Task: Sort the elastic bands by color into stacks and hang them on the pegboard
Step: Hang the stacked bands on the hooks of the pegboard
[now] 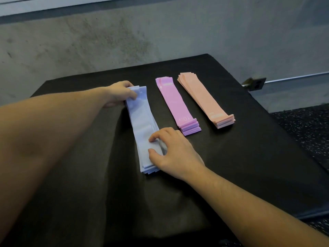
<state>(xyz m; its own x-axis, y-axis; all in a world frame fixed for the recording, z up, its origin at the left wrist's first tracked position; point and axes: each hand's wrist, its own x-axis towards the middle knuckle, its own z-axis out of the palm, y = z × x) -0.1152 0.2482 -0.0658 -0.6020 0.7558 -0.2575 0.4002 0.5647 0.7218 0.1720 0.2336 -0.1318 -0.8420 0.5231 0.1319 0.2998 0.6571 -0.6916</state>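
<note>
Head view: left hand pinches the blue stack's far end. Right hand curls round its near right edge. Pink stack lies just right, apart.

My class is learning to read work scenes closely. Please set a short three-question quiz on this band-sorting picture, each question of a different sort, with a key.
1. True or false: both hands touch the blue stack.
2. Which stack lies in the middle? A) blue B) pink stack C) peach stack
3. Fill in: the stacks lie on a ____ table.

Key:
1. True: the left hand holds its far end, the right hand rests its fingers near its near end.
2. B
3. black
</note>
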